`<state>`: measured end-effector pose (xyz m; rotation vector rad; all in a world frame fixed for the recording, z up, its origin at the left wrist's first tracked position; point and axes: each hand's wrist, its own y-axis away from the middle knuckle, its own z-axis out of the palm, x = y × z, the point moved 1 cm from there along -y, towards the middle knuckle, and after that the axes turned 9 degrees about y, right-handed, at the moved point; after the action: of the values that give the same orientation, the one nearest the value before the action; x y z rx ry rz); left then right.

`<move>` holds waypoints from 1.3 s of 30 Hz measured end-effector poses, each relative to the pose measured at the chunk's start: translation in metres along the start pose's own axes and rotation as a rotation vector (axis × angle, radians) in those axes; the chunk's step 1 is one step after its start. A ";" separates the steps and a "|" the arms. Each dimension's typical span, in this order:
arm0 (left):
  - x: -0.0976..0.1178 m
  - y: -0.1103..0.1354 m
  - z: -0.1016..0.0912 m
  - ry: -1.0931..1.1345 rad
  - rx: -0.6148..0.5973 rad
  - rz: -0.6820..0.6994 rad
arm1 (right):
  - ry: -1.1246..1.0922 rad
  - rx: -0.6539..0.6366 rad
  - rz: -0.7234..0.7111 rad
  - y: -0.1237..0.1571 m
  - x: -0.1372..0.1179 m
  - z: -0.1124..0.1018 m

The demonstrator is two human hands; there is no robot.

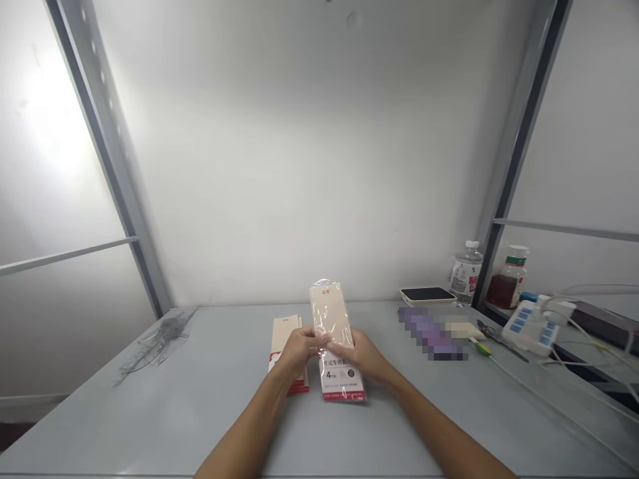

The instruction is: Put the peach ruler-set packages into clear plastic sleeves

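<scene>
Firm two-sided pinch, left hand point(297, 352) and right hand point(357, 352) both closed on the clear-wrapped paper packet point(329, 313), kept upright and steady over the worktop point(150, 412), second packet point(284, 336) just beside.

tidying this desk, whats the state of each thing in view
wrapped cream pack: in clear plastic, held upright
left hand: gripping the wrapped cream pack
right hand: gripping the wrapped cream pack
cream paper stack: lying flat, no wrapping visible
water bottle: upright, capped
bottle of dark red liquid: upright, capped
power strip: cables plugged in
</scene>
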<state>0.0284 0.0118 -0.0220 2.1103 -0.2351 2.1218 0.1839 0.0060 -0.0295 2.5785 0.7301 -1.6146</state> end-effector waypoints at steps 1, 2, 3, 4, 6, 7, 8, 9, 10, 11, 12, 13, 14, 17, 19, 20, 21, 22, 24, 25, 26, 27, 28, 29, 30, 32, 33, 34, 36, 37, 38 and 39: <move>0.000 -0.001 -0.001 -0.074 0.038 0.001 | 0.137 0.026 0.055 -0.001 0.001 -0.004; 0.000 -0.003 -0.003 -0.155 0.082 -0.004 | 0.290 0.062 0.126 -0.002 0.002 -0.010; -0.001 -0.005 -0.005 -0.241 0.132 -0.015 | 0.408 0.102 0.201 -0.003 0.005 -0.017; -0.002 -0.007 -0.008 -0.328 0.185 -0.032 | 0.465 0.142 0.249 -0.005 0.009 -0.025; -0.004 -0.010 -0.014 -0.489 0.286 -0.071 | 0.584 0.211 0.355 -0.008 0.019 -0.041; -0.004 -0.011 -0.018 -0.555 0.328 -0.087 | 0.634 0.223 0.404 -0.010 0.024 -0.047; -0.004 -0.012 -0.022 -0.614 0.360 -0.095 | 0.675 0.228 0.447 -0.011 0.029 -0.053; -0.003 -0.012 -0.027 -0.664 0.381 -0.108 | 0.735 0.214 0.498 -0.013 0.034 -0.057; -0.002 -0.011 -0.032 -0.734 0.405 -0.123 | 0.852 0.156 0.567 -0.014 0.038 -0.061; -0.001 -0.010 -0.037 -0.867 0.447 -0.167 | 0.909 0.111 0.608 -0.016 0.041 -0.063; 0.000 -0.009 -0.043 -0.947 0.451 -0.236 | 0.949 0.070 0.639 -0.017 0.043 -0.064; 0.001 -0.008 -0.050 -0.973 0.453 -0.301 | 0.963 0.037 0.658 -0.018 0.044 -0.066; 0.002 -0.006 -0.056 -0.968 0.452 -0.356 | 0.952 0.019 0.667 -0.018 0.045 -0.067; 0.005 -0.003 -0.073 -0.880 0.391 -0.443 | 0.912 -0.010 0.685 -0.019 0.048 -0.070; 0.008 -0.002 -0.081 -0.902 0.388 -0.438 | 0.877 -0.004 0.685 -0.018 0.050 -0.072; 0.010 -0.002 -0.084 -0.927 0.399 -0.425 | 0.860 0.003 0.680 -0.017 0.050 -0.072; 0.012 -0.001 -0.085 -0.959 0.401 -0.402 | 0.848 0.021 0.675 -0.016 0.051 -0.072; 0.014 -0.001 -0.086 -1.001 0.390 -0.380 | 0.842 0.045 0.667 -0.015 0.051 -0.071; 0.016 0.000 -0.087 -1.060 0.330 -0.397 | 0.847 0.112 0.651 -0.012 0.050 -0.070; 0.017 0.001 -0.087 -1.081 0.304 -0.403 | 0.851 0.136 0.648 -0.011 0.049 -0.069; 0.017 0.002 -0.088 -1.092 0.284 -0.409 | 0.850 0.151 0.650 -0.010 0.048 -0.068; 0.017 0.003 -0.089 -1.091 0.275 -0.414 | 0.842 0.155 0.656 -0.009 0.048 -0.067; 0.016 0.003 -0.090 -1.077 0.282 -0.419 | 0.825 0.154 0.665 -0.009 0.048 -0.067; 0.016 0.004 -0.093 -1.043 0.295 -0.430 | 0.800 0.156 0.673 -0.009 0.048 -0.067; 0.015 0.004 -0.095 -0.986 0.307 -0.438 | 0.769 0.164 0.678 -0.009 0.049 -0.068; 0.013 0.003 -0.100 -0.847 0.321 -0.453 | 0.690 0.189 0.676 -0.010 0.052 -0.069; 0.013 0.003 -0.102 -0.785 0.325 -0.455 | 0.644 0.203 0.672 -0.010 0.054 -0.070; 0.012 0.002 -0.104 -0.736 0.326 -0.458 | 0.593 0.219 0.665 -0.010 0.056 -0.071; 0.013 0.000 -0.103 -0.670 0.338 -0.449 | 0.481 0.254 0.629 -0.011 0.060 -0.073; 0.014 -0.001 -0.102 -0.631 0.348 -0.431 | 0.418 0.275 0.598 -0.012 0.061 -0.074; 0.016 -0.002 -0.100 -0.584 0.357 -0.411 | 0.354 0.295 0.563 -0.013 0.062 -0.075; 0.018 -0.002 -0.097 -0.533 0.365 -0.390 | 0.291 0.313 0.524 -0.013 0.061 -0.076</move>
<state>-0.0666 0.0339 -0.0044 2.6215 0.5116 1.4383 0.2647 0.0602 -0.0436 2.9046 -0.2233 -1.2845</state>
